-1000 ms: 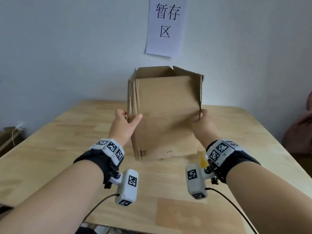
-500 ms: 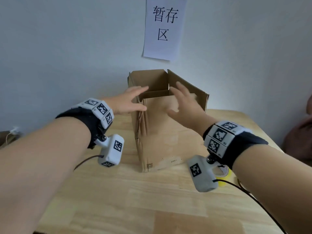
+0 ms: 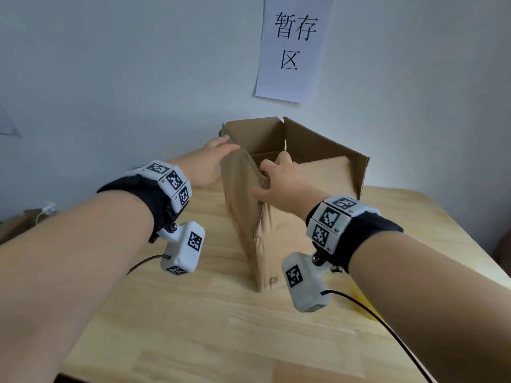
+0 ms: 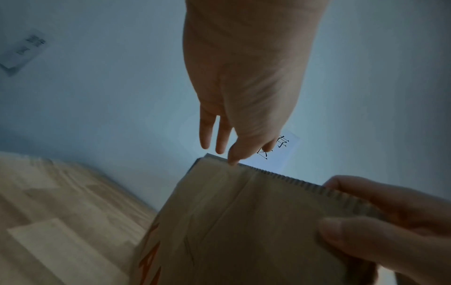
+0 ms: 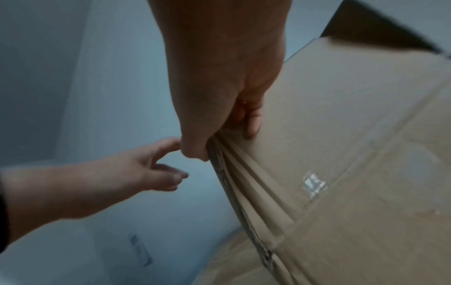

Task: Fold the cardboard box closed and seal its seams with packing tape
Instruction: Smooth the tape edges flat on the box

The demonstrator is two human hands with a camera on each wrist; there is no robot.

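A brown cardboard box stands upright on the wooden table, its top open and its flaps raised. My right hand grips the top edge at the near left corner, thumb outside and fingers inside; the right wrist view shows this pinch on the box. My left hand is outside the left flap with straight fingers. In the left wrist view its thumb tip touches the flap's corrugated edge. A yellow tape roll shows only as a blurred edge behind my right forearm.
The box stands close to a pale wall with a paper sign pinned above it. Bare tabletop lies in front of and left of the box. A cable trails from my right wrist camera across the table.
A second ago both hands held the box's sides low down. They rose to the top; now my right hand grips the near left corner and my left hand has moved outside the left flap.
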